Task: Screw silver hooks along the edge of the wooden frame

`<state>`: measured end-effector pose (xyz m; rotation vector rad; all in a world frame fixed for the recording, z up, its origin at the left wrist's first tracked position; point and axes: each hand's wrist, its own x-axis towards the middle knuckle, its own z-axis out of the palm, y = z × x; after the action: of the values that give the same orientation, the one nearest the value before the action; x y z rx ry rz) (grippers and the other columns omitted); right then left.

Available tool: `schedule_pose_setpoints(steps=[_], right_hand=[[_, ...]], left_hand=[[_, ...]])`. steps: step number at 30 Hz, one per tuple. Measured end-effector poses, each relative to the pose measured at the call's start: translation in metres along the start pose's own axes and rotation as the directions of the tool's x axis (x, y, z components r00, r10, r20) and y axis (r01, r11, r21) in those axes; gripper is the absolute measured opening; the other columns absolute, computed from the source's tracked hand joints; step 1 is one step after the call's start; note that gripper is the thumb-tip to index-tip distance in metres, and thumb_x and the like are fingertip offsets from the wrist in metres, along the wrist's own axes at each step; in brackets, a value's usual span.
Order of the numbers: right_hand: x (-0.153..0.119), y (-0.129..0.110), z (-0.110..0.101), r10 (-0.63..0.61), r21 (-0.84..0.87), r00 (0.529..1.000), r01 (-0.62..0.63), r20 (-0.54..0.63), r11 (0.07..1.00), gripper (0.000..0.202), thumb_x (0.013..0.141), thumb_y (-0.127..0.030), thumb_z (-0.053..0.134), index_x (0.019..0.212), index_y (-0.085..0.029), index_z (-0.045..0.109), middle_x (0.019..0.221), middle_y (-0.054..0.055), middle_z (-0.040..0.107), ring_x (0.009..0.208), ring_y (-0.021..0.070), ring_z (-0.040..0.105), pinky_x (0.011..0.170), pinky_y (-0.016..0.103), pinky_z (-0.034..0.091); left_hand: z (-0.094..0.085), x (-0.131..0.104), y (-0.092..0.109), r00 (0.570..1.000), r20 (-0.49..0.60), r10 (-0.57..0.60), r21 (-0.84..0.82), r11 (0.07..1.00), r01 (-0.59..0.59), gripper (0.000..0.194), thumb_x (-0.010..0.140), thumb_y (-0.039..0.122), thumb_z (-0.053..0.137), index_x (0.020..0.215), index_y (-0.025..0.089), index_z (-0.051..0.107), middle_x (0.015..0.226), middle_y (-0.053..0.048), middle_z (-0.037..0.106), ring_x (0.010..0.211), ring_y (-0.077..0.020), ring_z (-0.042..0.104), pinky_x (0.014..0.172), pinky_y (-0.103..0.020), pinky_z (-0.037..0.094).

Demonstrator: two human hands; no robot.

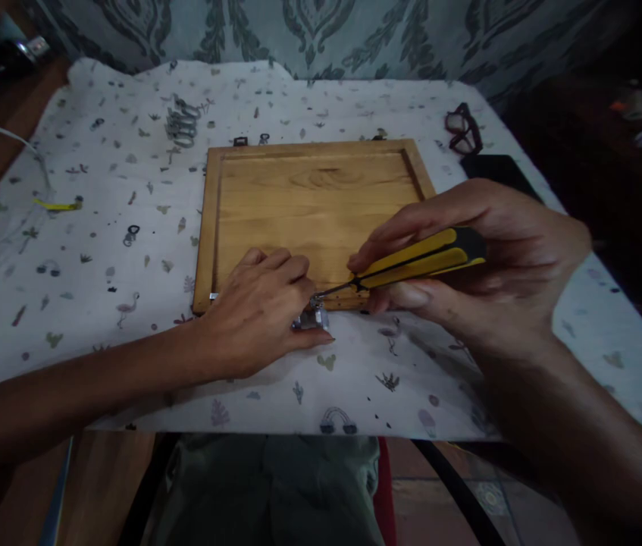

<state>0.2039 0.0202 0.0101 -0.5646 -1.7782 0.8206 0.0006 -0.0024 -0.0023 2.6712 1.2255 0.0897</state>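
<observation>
A yellow and black screwdriver (417,259) is gripped in my right hand (502,265), its shaft pointing left and down. The tip meets a small shiny metal fitting (314,315) at the near edge of a framed wooden panel (309,205). My left hand (264,311) lies over that same edge, fingers curled on the wood and thumb pressed along the fitting's near side. Part of the fitting is covered by this hand. Another bit of metal (214,296) shows at the panel's near left corner.
The table has a white patterned cloth (127,258). Metal pieces (181,123) lie at the back left, glasses (462,129) and a dark flat object (499,174) at the back right. A white cable (42,167) and a yellow strip (59,205) are on the left.
</observation>
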Motion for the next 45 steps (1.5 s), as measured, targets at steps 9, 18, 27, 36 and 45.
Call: schedule_pose_setpoints(steps=[9,18,27,36,45], right_hand=[[-0.001,-0.002,-0.005,-0.014,-0.057,1.000,0.015,0.025,0.998,0.026,0.080,-0.024,0.085,0.104,-0.034,0.083,0.089,0.002,0.081,0.067,0.0230,0.074,0.049,0.034,0.061],[0.003,-0.006,-0.001,-0.055,-0.143,0.998,0.052,-0.019,0.988,0.011,0.080,-0.026,0.086,0.089,-0.031,0.082,0.078,0.003,0.079,0.059,0.0216,0.069,0.051,0.037,0.058],[0.009,-0.001,0.005,-0.090,-0.101,0.993,0.083,-0.073,0.991,0.015,0.070,-0.034,0.092,0.082,-0.033,0.083,0.064,0.001,0.073,0.051,0.0226,0.063,0.043,0.039,0.051],[0.007,-0.003,0.000,-0.069,-0.093,0.998,0.070,0.012,0.993,0.026,0.072,-0.028,0.088,0.095,-0.038,0.083,0.075,0.001,0.078,0.057,0.0254,0.067,0.044,0.040,0.054],[0.009,0.003,-0.002,-0.148,-0.019,0.989,0.148,-0.015,0.989,0.032,0.064,-0.013,0.093,0.093,-0.026,0.086,0.068,0.004,0.077,0.053,0.0226,0.067,0.041,0.036,0.051]], left_hand=[[0.003,0.001,-0.001,1.000,-0.014,-0.002,0.001,1.000,0.002,0.048,0.088,0.060,0.072,0.097,0.013,0.075,0.095,-0.008,0.064,0.099,-0.0272,0.058,0.087,-0.040,0.039],[0.001,0.001,0.000,1.000,-0.003,-0.005,0.018,1.000,0.005,0.051,0.087,0.062,0.073,0.094,0.012,0.075,0.094,-0.009,0.065,0.098,-0.0283,0.059,0.085,-0.040,0.040],[0.001,0.001,-0.002,0.999,-0.032,0.022,0.041,0.999,-0.021,0.050,0.087,0.062,0.072,0.094,0.013,0.075,0.094,-0.009,0.066,0.096,-0.0277,0.060,0.082,-0.040,0.040],[0.001,0.001,-0.001,1.000,-0.014,0.012,0.036,0.999,-0.012,0.051,0.088,0.063,0.072,0.095,0.012,0.075,0.094,-0.009,0.066,0.097,-0.0281,0.060,0.084,-0.040,0.041],[-0.002,0.000,0.001,1.000,0.007,-0.006,0.027,1.000,0.005,0.050,0.089,0.061,0.071,0.099,0.013,0.076,0.097,-0.009,0.067,0.101,-0.0281,0.061,0.088,-0.040,0.041]])
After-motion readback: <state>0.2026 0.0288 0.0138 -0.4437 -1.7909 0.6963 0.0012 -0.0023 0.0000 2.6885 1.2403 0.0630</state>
